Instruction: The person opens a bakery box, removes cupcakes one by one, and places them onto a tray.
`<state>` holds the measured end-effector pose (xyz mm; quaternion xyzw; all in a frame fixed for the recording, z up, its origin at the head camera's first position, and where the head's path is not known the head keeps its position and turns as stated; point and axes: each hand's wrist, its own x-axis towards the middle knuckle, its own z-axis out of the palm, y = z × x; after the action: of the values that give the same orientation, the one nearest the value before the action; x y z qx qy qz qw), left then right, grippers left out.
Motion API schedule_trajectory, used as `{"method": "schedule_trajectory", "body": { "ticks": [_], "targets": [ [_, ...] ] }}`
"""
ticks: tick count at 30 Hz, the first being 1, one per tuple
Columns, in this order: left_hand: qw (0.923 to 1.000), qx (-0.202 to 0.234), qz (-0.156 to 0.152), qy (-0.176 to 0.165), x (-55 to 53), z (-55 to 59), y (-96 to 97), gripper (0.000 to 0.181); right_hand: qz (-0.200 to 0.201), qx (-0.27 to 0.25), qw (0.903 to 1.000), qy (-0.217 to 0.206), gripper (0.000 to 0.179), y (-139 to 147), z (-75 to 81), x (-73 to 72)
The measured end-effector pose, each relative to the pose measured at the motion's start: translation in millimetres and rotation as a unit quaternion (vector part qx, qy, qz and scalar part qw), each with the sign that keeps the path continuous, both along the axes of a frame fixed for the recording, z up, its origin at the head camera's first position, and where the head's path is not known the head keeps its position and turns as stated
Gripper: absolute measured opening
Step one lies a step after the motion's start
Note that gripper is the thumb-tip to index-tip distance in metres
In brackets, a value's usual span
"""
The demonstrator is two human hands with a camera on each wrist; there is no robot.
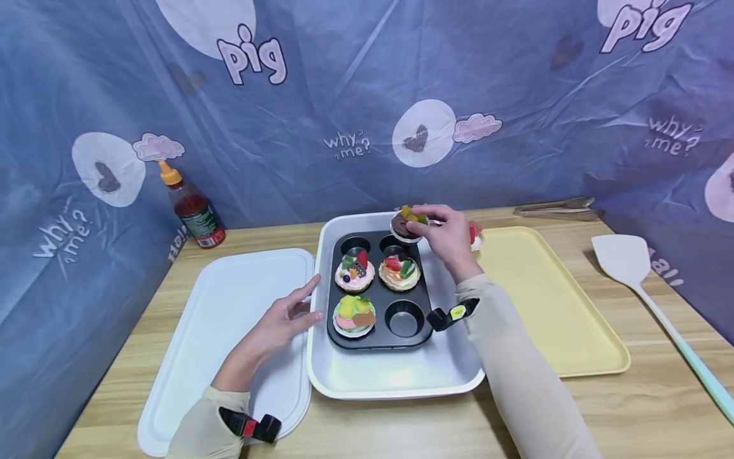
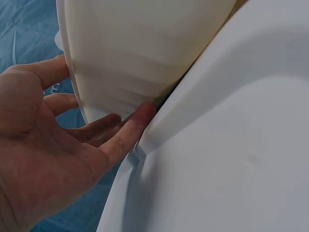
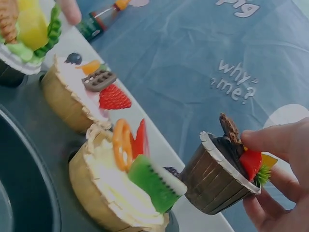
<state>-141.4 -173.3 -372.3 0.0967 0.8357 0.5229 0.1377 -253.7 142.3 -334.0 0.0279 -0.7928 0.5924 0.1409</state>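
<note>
My right hand [image 1: 447,236] pinches a chocolate cupcake [image 1: 403,231] by its topping and rim, above the far right cup of a dark muffin tin [image 1: 380,328]. In the right wrist view, its brown pleated case [image 3: 207,181] is tilted. The tin lies in a white rectangular basin [image 1: 395,379]. It holds a pink-cream cupcake [image 1: 354,275], a cream cupcake with kiwi [image 1: 399,275] and one with yellow fruit [image 1: 353,315]. The far left and near right cups are bare. My left hand [image 1: 281,322] has its fingers extended, touching the basin's left side.
A white tray [image 1: 241,299] lies left of the basin, a yellow tray [image 1: 550,299] right of it. Part of a red-topped cupcake [image 1: 476,237] shows behind my right hand. A sauce bottle [image 1: 197,217], tongs [image 1: 559,209] and a white spatula [image 1: 625,258] stand or lie around.
</note>
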Motion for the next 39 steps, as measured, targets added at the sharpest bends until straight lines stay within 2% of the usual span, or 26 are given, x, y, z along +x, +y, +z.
{"method": "schedule_trajectory", "body": {
  "ticks": [11, 24, 32, 39],
  "targets": [
    [1.0, 0.001, 0.004, -0.003, -1.3, -2.0, 0.5, 0.072, -0.011, -0.024, 0.9996, -0.011, 0.03, 5.2, 0.7, -1.1],
    [0.9999, -0.007, 0.0, 0.012, -0.9, -3.4, -0.6, 0.073, 0.0, -0.064, 0.9979, 0.0, 0.03, 8.4, 2.6, -0.8],
    [0.9999, -0.012, -0.003, 0.009, -0.5, -1.3, -2.6, 0.072, -0.023, -0.037, 0.9985, 0.032, 0.028, 8.4, 13.7, 3.5],
    [0.9997, -0.006, -0.015, 0.02, -2.1, -3.2, -2.3, 0.073, 0.008, -0.089, 0.9947, 0.052, 0.029, 24.7, 27.9, 8.0]
  ]
}}
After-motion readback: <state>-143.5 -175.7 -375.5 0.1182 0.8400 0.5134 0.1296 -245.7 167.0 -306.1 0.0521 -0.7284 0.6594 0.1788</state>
